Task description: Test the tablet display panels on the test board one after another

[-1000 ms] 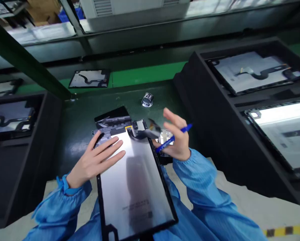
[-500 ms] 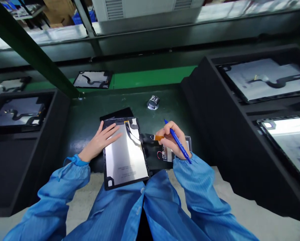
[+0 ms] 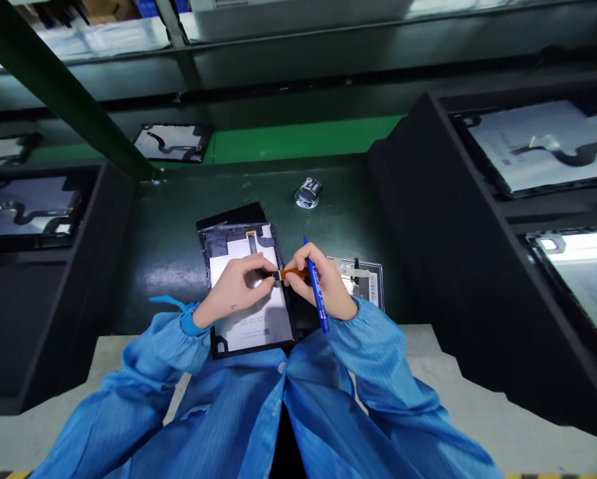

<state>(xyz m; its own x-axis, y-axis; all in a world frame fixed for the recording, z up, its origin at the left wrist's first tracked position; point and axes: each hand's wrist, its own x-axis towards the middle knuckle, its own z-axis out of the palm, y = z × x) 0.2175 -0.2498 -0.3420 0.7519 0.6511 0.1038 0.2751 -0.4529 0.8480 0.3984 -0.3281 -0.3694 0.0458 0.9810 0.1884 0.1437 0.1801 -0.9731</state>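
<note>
Green workbench (image 3: 163, 279), tablet (image 3: 258, 326), long axis forward

My left grip (image 3: 236, 289) pinches the dark end of an orange flex cable (image 3: 293, 273), just above a silver-backed tablet panel (image 3: 246, 313) lying on the green bench (image 3: 169, 279). My right grip (image 3: 323, 283) holds the cable's orange end, with a blue marker pen (image 3: 317, 303) tucked in my fingers. A circuit board (image 3: 353, 279) lies just right of the panel, a small chrome fitting (image 3: 308, 193) sits beyond, and black trays (image 3: 413, 219) holding panels flank me.
</note>
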